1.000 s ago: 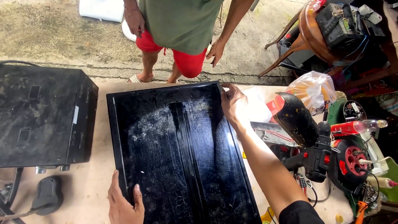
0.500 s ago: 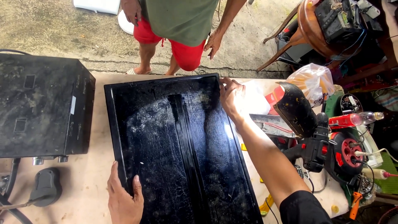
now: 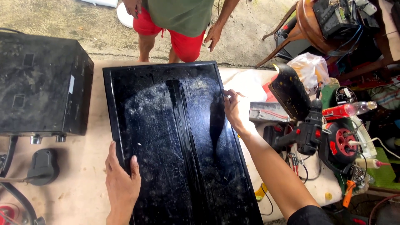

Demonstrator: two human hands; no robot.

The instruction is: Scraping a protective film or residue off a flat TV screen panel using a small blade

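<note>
A large flat black screen panel point(image 3: 175, 137), dusty and smeared, lies face up on a light wooden table point(image 3: 79, 196). My left hand point(image 3: 121, 183) grips its left edge near the front, thumb on the glass. My right hand point(image 3: 234, 111) holds the panel's right edge further back, fingers curled over the rim. Both hands are on the panel at once.
A black metal box point(image 3: 41, 83) sits at the left with a black plug point(image 3: 41, 166) and cable below it. Power tools, a black and red drill point(image 3: 308, 129) and a plastic bag point(image 3: 310, 68) crowd the right. Another person in red shorts point(image 3: 179, 29) stands beyond the table.
The panel has shifted slightly toward me and to the right. My right hand slid from the far right corner down along the right edge. The other person stepped a little to the right.
</note>
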